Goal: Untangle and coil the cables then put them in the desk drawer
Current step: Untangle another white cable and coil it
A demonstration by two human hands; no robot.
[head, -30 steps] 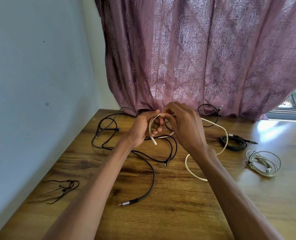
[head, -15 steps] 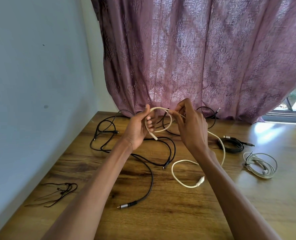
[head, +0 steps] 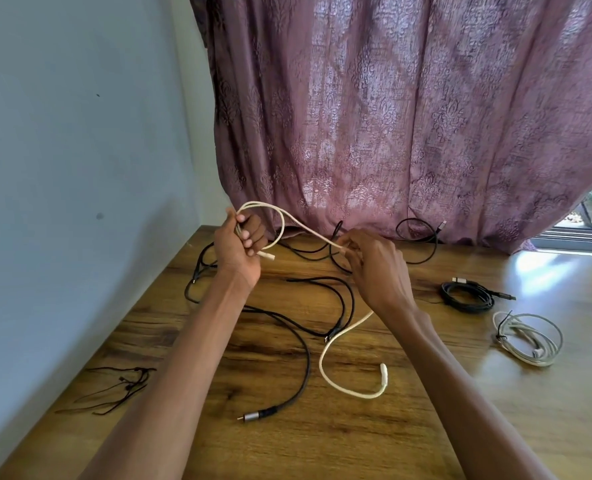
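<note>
Looping cream cable (head: pixel 282 226), left hand (head: pixel 240 249) gripping, right hand (head: pixel 374 263) pinching

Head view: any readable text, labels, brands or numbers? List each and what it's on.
None readable.
Cream cable held in both hands: no print visible on cord or plugs.
Black cables on the desk: connectors too small to show any marking.
Coiled black cable and coiled white cable: no label visible.
Curtain: woven pattern only, no lettering.

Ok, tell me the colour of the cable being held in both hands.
Cream white cable, clearest in the head view.
</note>
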